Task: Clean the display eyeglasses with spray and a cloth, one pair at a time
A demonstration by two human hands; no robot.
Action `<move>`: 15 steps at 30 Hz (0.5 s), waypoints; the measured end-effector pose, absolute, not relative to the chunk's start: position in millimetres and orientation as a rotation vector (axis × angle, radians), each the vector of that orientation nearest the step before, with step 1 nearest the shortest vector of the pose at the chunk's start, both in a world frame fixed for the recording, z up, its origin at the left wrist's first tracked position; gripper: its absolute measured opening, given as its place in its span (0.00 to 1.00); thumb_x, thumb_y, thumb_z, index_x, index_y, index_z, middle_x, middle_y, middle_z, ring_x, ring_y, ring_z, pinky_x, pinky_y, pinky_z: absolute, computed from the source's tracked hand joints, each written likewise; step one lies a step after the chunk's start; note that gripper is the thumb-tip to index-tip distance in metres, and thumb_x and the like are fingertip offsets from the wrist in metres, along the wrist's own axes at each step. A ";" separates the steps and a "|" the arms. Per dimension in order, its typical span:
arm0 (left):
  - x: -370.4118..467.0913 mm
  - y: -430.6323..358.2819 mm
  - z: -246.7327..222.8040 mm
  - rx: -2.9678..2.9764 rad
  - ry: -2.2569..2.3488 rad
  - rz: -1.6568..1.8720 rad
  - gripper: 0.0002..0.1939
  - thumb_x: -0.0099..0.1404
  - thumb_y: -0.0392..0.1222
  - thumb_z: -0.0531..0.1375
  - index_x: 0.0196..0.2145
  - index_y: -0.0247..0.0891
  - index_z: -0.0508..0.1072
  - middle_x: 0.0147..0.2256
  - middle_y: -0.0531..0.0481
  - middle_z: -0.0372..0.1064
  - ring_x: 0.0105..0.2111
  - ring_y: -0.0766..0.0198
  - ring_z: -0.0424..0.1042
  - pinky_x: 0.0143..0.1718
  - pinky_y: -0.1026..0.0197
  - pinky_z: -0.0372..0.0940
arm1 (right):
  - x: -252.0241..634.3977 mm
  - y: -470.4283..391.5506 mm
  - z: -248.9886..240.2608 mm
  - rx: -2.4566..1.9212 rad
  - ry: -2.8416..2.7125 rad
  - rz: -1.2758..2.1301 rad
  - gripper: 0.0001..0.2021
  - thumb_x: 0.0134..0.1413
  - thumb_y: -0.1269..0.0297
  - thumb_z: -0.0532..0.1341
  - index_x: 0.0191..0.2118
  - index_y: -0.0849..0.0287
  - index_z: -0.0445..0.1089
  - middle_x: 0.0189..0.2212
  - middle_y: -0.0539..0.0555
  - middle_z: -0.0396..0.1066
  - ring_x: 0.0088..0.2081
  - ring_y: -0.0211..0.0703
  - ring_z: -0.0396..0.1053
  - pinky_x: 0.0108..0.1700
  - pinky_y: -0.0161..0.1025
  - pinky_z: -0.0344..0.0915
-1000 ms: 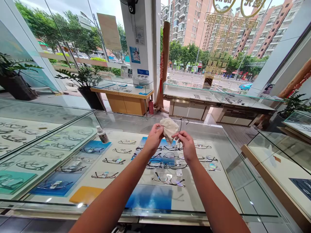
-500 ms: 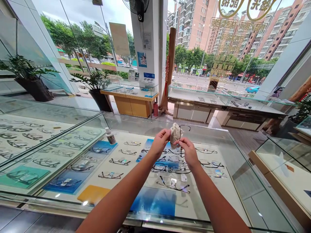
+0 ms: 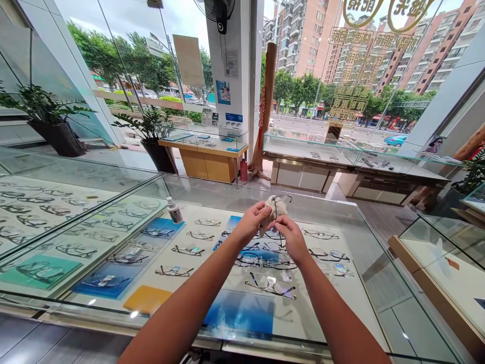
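Note:
Above the glass display case (image 3: 341, 203), my left hand (image 3: 254, 221) pinches a pale cloth (image 3: 279, 206) that is bunched around a pair of glasses (image 3: 290, 198). My right hand (image 3: 292, 237) is closed on the dark frame of the same glasses, just right of and below the cloth. The lenses are mostly hidden by the cloth and fingers. Beneath my hands, several pairs of glasses lie inside the case, among them a larger-looking pair (image 3: 270, 285) near the front.
A small spray bottle (image 3: 174, 210) stands at the left of the case. An orange pad (image 3: 147, 299) and a blue sheet (image 3: 242, 313) lie near the front edge. Further display cases (image 3: 447, 253) stand at the right, with potted plants (image 3: 157, 149) behind.
The cloth and glasses have tilted and turned between my fingers, and my left hand has come further over the cloth. The camera view has shifted slightly.

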State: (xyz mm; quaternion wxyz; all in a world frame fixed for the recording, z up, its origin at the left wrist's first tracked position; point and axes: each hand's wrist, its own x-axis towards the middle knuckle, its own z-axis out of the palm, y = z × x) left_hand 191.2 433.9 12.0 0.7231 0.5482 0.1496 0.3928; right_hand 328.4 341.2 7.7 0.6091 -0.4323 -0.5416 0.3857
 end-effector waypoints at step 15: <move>184.0 435.9 11.5 1.184 0.247 0.682 0.23 0.62 0.54 0.74 0.42 0.34 0.72 0.27 0.49 0.74 0.22 0.69 0.68 0.31 0.64 0.63 | 333.8 345.6 1.8 -0.932 -1.122 1.125 0.09 0.55 0.53 0.66 0.30 0.53 0.75 0.31 0.52 0.77 0.39 0.50 0.69 0.49 0.47 0.62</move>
